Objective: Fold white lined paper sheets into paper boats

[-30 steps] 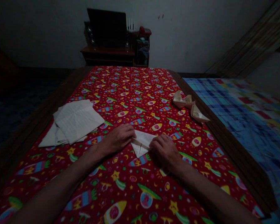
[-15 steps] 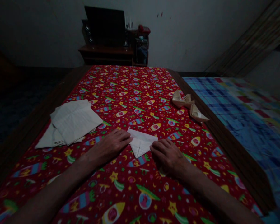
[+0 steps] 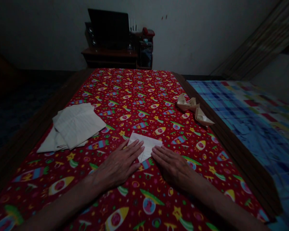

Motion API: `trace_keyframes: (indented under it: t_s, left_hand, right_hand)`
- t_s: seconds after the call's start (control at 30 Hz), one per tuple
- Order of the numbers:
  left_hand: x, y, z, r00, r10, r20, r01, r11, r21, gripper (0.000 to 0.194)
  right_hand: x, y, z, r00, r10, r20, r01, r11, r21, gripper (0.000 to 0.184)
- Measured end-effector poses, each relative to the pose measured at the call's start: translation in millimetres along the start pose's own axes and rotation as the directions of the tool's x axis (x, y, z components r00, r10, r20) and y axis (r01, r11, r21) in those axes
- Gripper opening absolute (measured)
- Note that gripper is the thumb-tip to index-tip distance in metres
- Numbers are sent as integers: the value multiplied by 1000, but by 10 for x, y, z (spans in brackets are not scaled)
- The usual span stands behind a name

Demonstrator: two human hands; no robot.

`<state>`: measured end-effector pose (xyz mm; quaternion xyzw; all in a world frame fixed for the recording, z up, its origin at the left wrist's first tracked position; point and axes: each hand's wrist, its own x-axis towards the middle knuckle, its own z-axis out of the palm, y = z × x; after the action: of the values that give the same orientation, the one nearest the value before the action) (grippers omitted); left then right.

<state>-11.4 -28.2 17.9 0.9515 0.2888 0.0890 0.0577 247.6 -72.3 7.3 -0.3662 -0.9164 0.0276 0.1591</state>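
Note:
A folded white paper triangle (image 3: 146,143) lies on the red patterned cloth (image 3: 135,102) in front of me. My left hand (image 3: 120,162) lies flat with fingers stretched out, its fingertips resting on the paper's left part. My right hand (image 3: 170,163) is also flat and open, its fingertips touching the paper's right lower edge. Neither hand grips anything.
A loose stack of white sheets (image 3: 73,126) lies on the cloth at the left. Folded paper boats (image 3: 195,110) sit near the right wooden edge (image 3: 231,141). A blue checked mat (image 3: 255,118) lies to the right. A dark cabinet (image 3: 115,41) stands against the far wall.
Both hands have slid back toward me and flattened out, from curled fingers at the paper's sides to spread fingers lying on it. The paper has stayed in place.

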Motion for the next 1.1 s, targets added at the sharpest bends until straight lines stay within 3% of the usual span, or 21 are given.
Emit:
trace_keyframes:
  t_s: [0.13,0.33,0.5,0.57,0.63,0.7,0.8,0.87,0.93,1.1]
  left_hand:
    - [-84,-133,13,998,-38,-48,41,997,60,47]
    - [85,-240,-81,976,-98,-196,97,995,-14,26]
    - [359,-397,-131,966,-195,-171,172,975,-140,15]
    - [415,-478,-103,962,-211,-175,179,967,-180,34]
    - [449,-542,-87,969,-210,-131,181,962,-205,50]
    - [488,-571,-107,971,-238,-24,227,947,-227,53]
    - [579,-560,-204,937,-319,143,346,902,-256,43]
    - [644,-537,-283,916,-337,218,388,882,-268,26]
    - [686,-516,-352,903,-336,268,406,871,-275,13]
    - [645,-487,-413,889,-346,302,436,841,-321,13]
  right_hand:
    - [-62,-6,-32,999,31,-24,-31,1000,7,51]
    - [149,23,26,969,140,-205,-156,986,-66,12]
    - [333,101,40,939,294,-178,-310,948,-71,19]
    - [349,108,12,912,375,-167,-380,925,3,18]
    - [339,107,-22,890,425,-167,-422,905,52,21]
    - [318,107,-48,883,440,-163,-436,898,62,27]
    - [299,117,-67,892,433,-129,-428,901,67,35]
    - [302,133,-66,897,429,-104,-424,903,73,38]
    - [310,158,-55,900,427,-91,-421,904,75,39]
    - [332,246,-7,906,416,-71,-409,907,95,32]
